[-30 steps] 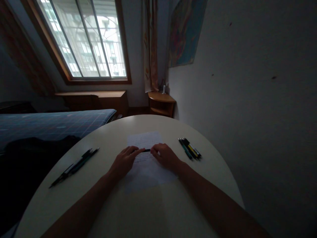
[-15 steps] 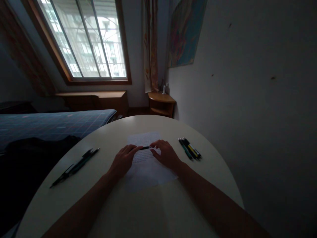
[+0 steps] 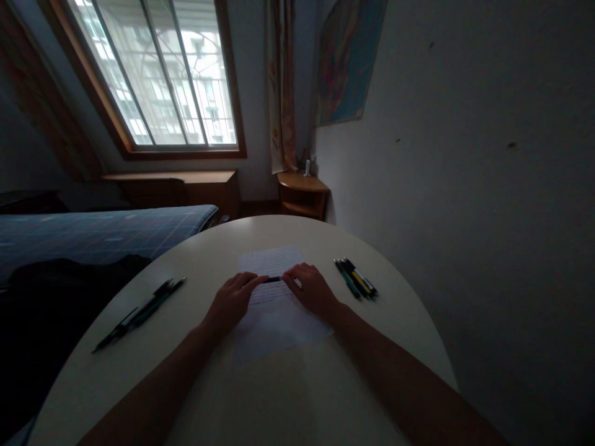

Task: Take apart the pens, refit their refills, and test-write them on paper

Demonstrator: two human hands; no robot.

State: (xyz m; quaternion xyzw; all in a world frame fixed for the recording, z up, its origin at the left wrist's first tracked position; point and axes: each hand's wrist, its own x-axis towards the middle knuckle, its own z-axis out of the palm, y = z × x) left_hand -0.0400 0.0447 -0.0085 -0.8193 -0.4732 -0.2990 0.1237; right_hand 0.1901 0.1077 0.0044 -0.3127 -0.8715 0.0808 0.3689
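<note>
While the left hand (image 3: pixel 235 296) and right hand (image 3: pixel 312 290) pinch opposite ends of a dark pen (image 3: pixel 274 279) between their fingers, over the paper (image 3: pixel 284 328) beneath, two-handed handling seems the step, and the next move calls for an even grip.

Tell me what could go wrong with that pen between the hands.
The black pen, held by the left hand and right hand, might slip and mark the written sheet beneath. The left-hand group of pens lies near the edge of the table, so a bump could roll one off.
</note>
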